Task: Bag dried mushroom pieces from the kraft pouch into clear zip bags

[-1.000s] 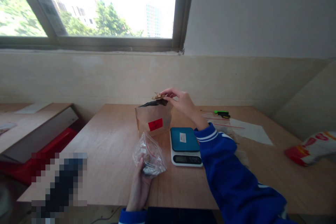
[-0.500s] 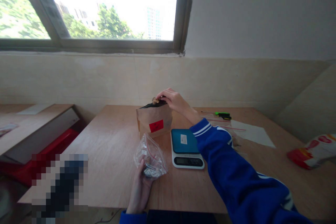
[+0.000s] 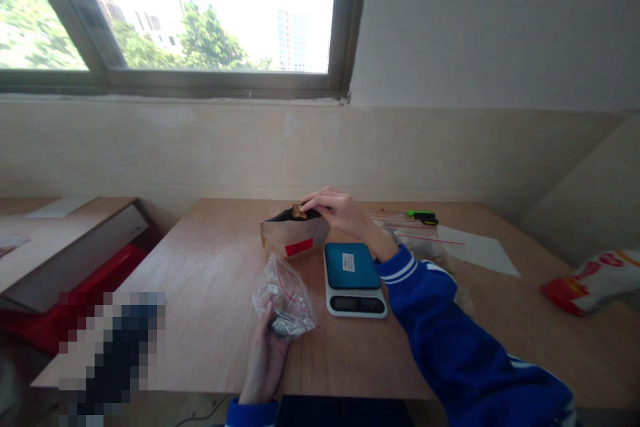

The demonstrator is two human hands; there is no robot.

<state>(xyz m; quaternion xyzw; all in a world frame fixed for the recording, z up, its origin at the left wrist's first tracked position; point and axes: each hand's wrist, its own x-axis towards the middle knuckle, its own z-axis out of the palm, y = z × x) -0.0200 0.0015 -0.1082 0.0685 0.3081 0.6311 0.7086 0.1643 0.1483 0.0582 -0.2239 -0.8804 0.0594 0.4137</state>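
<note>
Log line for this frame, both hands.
left hand: holding clear bag | right hand: at brown piece in paper bag mouth | scale: right of clear bag

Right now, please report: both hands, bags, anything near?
Left hand: holding clear bag. Right hand: holding brown piece at mouth of paper bag. Scale near paper bag.

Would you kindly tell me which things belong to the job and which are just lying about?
Likely in use:
brown piece, in right hand
clear bag, in left hand
paper bag
scale, possibly

Apparently lying about:
white sheet
green-and-black tool
red-and-white packet
</note>
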